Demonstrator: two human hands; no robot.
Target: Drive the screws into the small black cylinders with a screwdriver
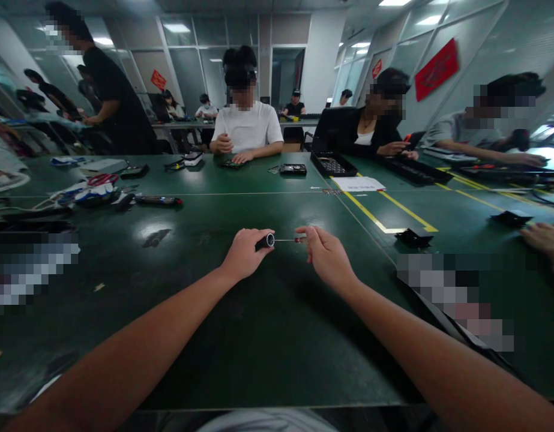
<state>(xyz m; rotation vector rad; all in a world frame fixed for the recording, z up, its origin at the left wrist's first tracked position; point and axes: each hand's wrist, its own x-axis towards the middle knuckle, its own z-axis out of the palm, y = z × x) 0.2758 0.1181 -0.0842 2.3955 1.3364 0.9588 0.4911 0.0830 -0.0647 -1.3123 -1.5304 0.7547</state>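
Fingers of the left hand (244,253) wrap the black screwdriver handle (264,242) above the green table (267,336); its thin bit (284,240) reaches across to the right hand (325,255), whose fingertips (304,233) pinch the red-marked tip.

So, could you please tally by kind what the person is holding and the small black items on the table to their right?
Black screwdriver handle in the left hand: 1
Thin bit pinched by the right hand: 1
Small black folded parts: 2, one by the yellow line, one farther right
Total: 4
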